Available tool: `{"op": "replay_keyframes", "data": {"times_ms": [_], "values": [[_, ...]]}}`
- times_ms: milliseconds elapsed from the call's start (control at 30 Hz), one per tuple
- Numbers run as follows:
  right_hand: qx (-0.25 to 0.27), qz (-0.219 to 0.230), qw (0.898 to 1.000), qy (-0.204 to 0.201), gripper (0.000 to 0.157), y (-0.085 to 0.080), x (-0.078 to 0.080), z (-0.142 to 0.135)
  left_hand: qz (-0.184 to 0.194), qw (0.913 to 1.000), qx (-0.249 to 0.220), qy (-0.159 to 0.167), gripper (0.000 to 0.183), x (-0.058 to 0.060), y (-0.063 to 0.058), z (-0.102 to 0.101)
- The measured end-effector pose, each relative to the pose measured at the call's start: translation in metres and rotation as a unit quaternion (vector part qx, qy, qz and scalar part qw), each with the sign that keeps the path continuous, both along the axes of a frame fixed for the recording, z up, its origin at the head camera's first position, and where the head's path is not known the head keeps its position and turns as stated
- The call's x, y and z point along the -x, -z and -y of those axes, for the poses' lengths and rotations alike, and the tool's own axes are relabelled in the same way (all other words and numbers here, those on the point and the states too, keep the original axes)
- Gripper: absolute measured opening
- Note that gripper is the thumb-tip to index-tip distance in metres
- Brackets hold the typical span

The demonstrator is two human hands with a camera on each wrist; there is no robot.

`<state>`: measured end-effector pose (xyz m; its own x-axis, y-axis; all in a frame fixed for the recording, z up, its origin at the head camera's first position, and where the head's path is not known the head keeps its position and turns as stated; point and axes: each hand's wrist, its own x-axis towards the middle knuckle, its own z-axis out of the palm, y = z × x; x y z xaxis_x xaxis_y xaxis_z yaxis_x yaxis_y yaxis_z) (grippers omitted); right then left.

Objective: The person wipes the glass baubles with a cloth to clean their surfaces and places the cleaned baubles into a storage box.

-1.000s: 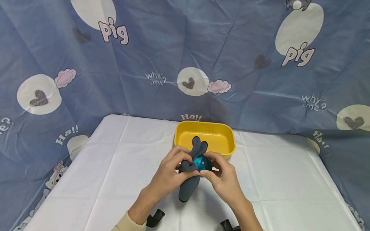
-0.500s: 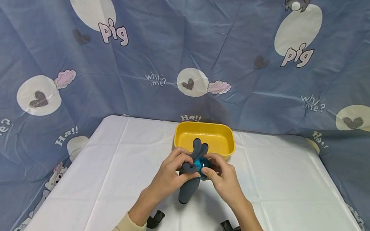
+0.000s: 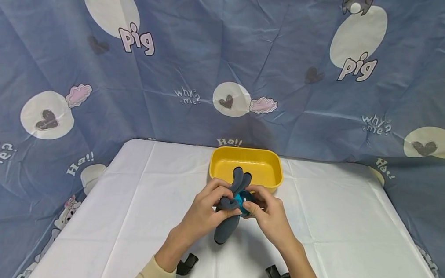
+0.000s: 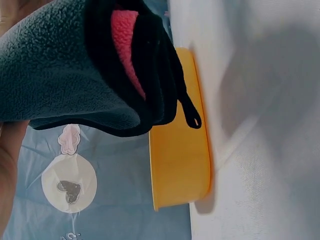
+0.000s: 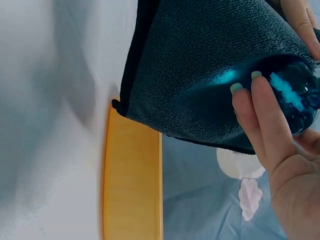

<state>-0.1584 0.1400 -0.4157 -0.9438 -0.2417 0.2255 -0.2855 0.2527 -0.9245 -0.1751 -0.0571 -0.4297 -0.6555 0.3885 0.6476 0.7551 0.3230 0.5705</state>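
In the head view my left hand (image 3: 206, 206) pinches a dark grey-blue fleecy cloth (image 3: 226, 232) between thumb and fingers. Its folds hang below and stick up above the hand. Black edging, a hanging loop and a strip of pink show on the cloth (image 4: 55, 75) in the left wrist view. My right hand (image 3: 267, 210) holds a shiny, see-through blue ball (image 3: 247, 198), thumb on the near side and fingers round the far side. Seen from the right wrist, the ball (image 5: 302, 82) lies against the cloth, which spreads behind the fingers.
A yellow rectangular tub (image 3: 269, 172) stands at the back of the table, just beyond the hands. White cloth covers the table (image 3: 151, 221). A blue printed curtain (image 3: 298, 88) hangs behind and at both sides. Black wrist mounts (image 3: 187, 264) sit by the sleeves.
The right thumb has shifted from the ball's near edge onto its face, and the ball has turned slightly. The left hand keeps its hold on the cloth and has hardly moved.
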Motion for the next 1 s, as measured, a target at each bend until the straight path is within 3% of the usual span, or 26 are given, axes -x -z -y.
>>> {"op": "replay_keyframes", "data": {"times_ms": [233, 467, 633, 800, 1000], "values": [[-0.028, -0.068, 0.997, 0.019, 0.035, 0.008, 0.004, -0.003, 0.02, 0.9998, -0.007, -0.007, 0.028, -0.001, -0.001, 0.0], [-0.017, -0.077, 0.997, -0.006, 0.043, -0.019, -0.009, 0.0, 0.047, 0.9987, -0.014, -0.012, 0.029, -0.002, -0.003, 0.0], [-0.008, -0.092, 0.995, -0.022, 0.048, -0.019, -0.009, -0.001, 0.06, 0.998, -0.013, -0.014, 0.029, -0.003, -0.004, 0.001], [0.004, -0.101, 0.994, -0.032, 0.05, -0.017, -0.008, 0.0, 0.062, 0.9979, -0.014, -0.015, 0.028, -0.003, -0.003, 0.002], [0.006, -0.102, 0.994, -0.03, 0.052, -0.003, -0.001, -0.002, 0.071, 0.9972, -0.019, -0.016, 0.028, -0.002, -0.002, 0.002]]}}
